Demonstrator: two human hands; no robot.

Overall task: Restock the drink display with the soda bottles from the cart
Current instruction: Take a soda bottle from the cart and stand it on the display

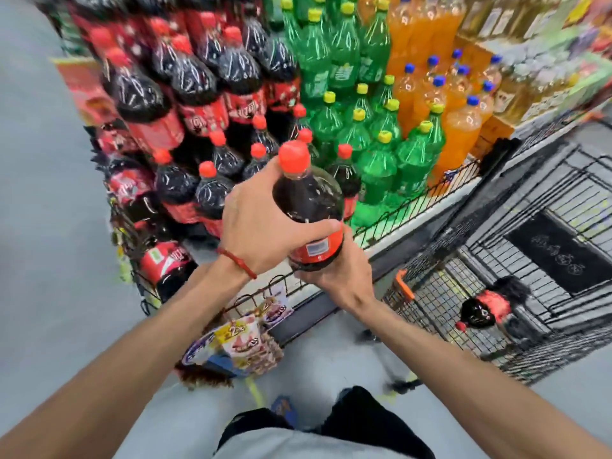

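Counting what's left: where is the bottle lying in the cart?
Head view, lower right: one cola bottle lies on its side in the cart, right of the right hand.

Dark cola bottle of clear plastic [309, 200]: is shining glossy, smooth.
Black metal wire cart [430, 293]: is looking matt.
Thin red cord bracelet [236, 261]: is looking woven.
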